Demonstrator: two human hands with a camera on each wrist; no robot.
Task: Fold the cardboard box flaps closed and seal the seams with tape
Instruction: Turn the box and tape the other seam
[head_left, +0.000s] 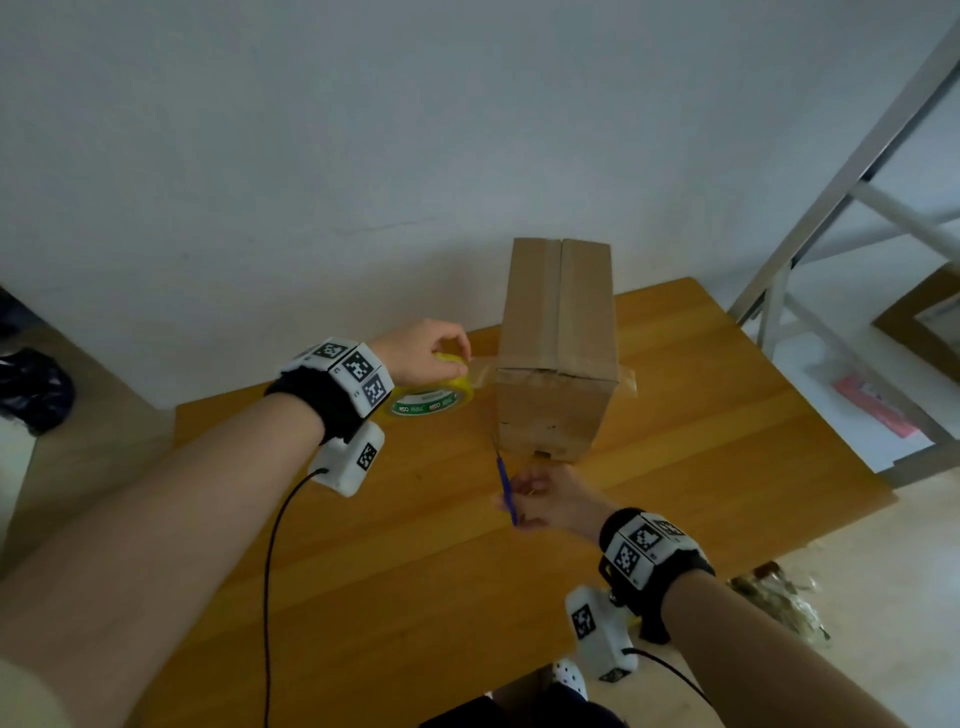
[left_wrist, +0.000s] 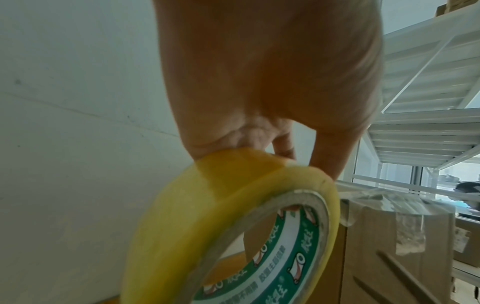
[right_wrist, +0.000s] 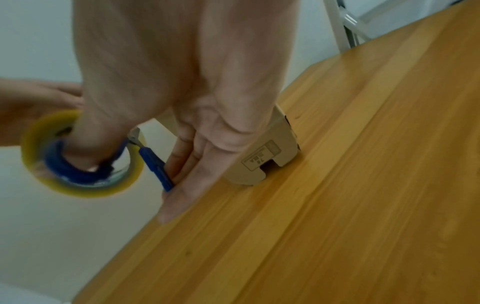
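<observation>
A tall cardboard box (head_left: 558, 332) stands on the wooden table (head_left: 675, 467), its top flaps folded shut and clear tape along the centre seam. My left hand (head_left: 462, 358) grips a yellow tape roll (head_left: 434, 397) just left of the box. A clear tape strip (head_left: 483, 371) runs from the roll onto the box's near top edge. In the left wrist view the roll (left_wrist: 233, 216) fills the foreground and the strip (left_wrist: 384, 202) reaches the box (left_wrist: 389, 257). My right hand (head_left: 519, 493) holds blue-handled scissors (head_left: 505, 483) in front of the box, blades pointing up toward the strip; the thumb sits in a handle loop (right_wrist: 78, 170).
A white wall is close behind the box. Grey metal shelving (head_left: 857, 208) stands at the right. Crumpled plastic (head_left: 779, 597) and a red item (head_left: 872, 410) lie on the floor. A dark bag (head_left: 31, 384) sits at the far left.
</observation>
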